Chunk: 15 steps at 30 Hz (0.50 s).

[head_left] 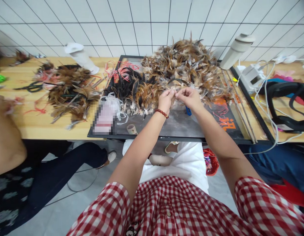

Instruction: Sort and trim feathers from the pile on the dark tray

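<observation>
Head view: left hand (166, 101) and right hand (190, 98) meet, fingers pinching one feather tuft (175, 90) between them. The feather pile (186, 62) lies just beyond, toward the far edge of the tabletop (31, 126).

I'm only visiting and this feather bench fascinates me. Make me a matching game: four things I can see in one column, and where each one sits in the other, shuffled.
Things
1. red bead bracelet
2. black scissors
3. brown feathers
4. black headset

Places
A. far right end of the wooden table
B. heaped on the dark tray, pinched at the near edge by the left hand and right hand
C. around the left wrist
D. left part of the wooden table

Pairs: 1-C, 2-D, 3-B, 4-A
</observation>
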Available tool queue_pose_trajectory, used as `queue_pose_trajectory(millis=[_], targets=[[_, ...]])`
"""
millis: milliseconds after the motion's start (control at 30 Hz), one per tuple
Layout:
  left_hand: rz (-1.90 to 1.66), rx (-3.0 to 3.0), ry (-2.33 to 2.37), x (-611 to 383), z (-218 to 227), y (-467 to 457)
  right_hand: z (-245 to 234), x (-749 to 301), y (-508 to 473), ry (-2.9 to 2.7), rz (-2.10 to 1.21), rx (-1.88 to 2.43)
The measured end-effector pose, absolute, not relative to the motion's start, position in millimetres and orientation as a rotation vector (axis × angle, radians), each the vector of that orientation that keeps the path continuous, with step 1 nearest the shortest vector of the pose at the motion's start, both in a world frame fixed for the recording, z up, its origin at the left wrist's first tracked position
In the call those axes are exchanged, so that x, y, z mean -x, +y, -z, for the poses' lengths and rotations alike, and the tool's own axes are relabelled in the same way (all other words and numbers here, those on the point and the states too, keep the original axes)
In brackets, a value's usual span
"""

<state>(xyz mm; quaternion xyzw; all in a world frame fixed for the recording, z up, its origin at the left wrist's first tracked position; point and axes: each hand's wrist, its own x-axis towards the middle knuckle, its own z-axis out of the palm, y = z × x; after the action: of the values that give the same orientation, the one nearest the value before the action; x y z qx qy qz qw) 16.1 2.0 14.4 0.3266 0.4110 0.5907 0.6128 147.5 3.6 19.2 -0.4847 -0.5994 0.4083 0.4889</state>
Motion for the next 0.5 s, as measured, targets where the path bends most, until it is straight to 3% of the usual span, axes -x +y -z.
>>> queue_pose_trajectory(millis=[200,500], targets=[[-1.239,-0.773,0.935,-18.3,-27.4,-8.8,-11.9,-159.2,15.3,-1.528,-0.873,1.041],[-1.160,-1.024,0.987,-15.5,-30.4,-13.3,-15.8,-163.8,11.5,-1.467,-0.988,1.019]])
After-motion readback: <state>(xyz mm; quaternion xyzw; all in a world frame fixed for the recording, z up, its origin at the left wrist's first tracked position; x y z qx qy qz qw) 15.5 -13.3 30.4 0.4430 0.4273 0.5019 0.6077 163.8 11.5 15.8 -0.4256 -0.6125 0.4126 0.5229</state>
